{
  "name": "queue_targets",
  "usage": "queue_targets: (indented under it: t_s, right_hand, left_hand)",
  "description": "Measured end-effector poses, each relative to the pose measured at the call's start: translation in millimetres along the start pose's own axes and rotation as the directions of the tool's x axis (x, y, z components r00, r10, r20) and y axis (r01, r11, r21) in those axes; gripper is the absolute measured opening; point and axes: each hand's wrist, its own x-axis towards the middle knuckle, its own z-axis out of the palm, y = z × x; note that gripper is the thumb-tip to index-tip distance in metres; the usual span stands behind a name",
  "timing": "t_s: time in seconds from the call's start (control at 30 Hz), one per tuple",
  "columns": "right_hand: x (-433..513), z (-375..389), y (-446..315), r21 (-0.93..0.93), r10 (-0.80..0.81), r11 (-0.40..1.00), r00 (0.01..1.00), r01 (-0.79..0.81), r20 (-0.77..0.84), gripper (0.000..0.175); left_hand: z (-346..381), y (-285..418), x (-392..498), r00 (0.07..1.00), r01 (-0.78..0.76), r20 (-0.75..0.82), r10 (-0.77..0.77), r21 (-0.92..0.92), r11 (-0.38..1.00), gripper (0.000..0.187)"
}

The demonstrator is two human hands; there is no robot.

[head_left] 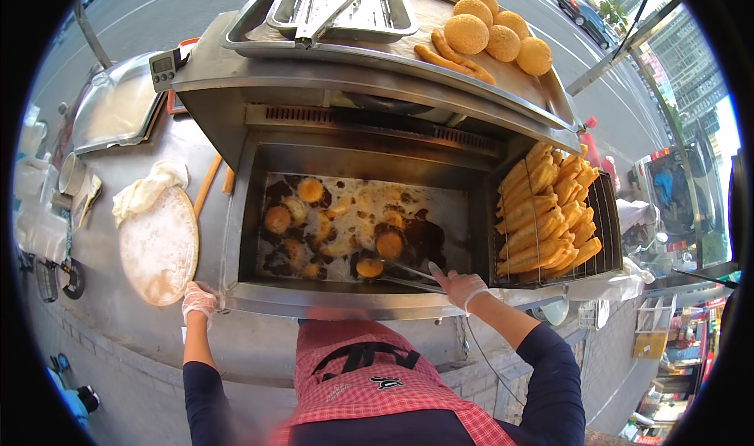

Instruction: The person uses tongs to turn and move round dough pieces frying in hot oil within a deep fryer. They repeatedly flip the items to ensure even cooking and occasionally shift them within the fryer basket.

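Observation:
Metal tongs point(412, 276) are held in my right hand point(462, 287), which wears a clear plastic glove over the front rim of a deep fryer point(353, 302). The tips of the tongs are at a round golden piece of dough point(370, 268) in the bubbling oil; whether they pinch it, I cannot tell. Several more browned dough pieces point(389, 244) float about in the oil. My left hand point(199, 303), gloved too, rests at the counter's front edge, beside the lower end of a floured round board point(160, 251). Its fingers are partly hidden, so its grip is unclear.
Fried dough sticks point(542, 228) fill a wire rack on the fryer's right. Sesame balls point(466, 33) and a steel pan with a rack point(406, 21) stand on the upper tray point(377, 64). Dough cloth point(150, 189), a wooden rolling pin point(207, 183) and a digital timer point(165, 70) are at left.

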Motion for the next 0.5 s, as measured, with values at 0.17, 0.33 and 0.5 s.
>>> queue_targets:
  t_s: [0.17, 0.33, 0.5]
  right_hand:
    - [5.1, 30.8, 21.5, 0.484, -0.097, 0.873, 0.994, 0.062, 0.047, 0.088]
    - [-5.0, 4.0, 27.1, 0.794, -0.075, 0.578, 0.957, -0.186, 0.279, 0.083]
    - [28.8, 50.2, 28.2, 0.729, 0.019, 0.682, 0.996, 0.048, -0.084, 0.081]
  left_hand:
    - [-22.7, 32.0, -25.2, 1.000, -0.005, 0.012, 0.005, -0.005, 1.000, 0.032]
    - [-17.6, 21.4, -22.1, 1.000, 0.008, -0.027, -0.008, 0.014, 1.000, 0.029]
    - [-16.9, 23.1, -19.6, 1.000, -0.014, -0.001, 0.014, -0.006, 1.000, 0.030]
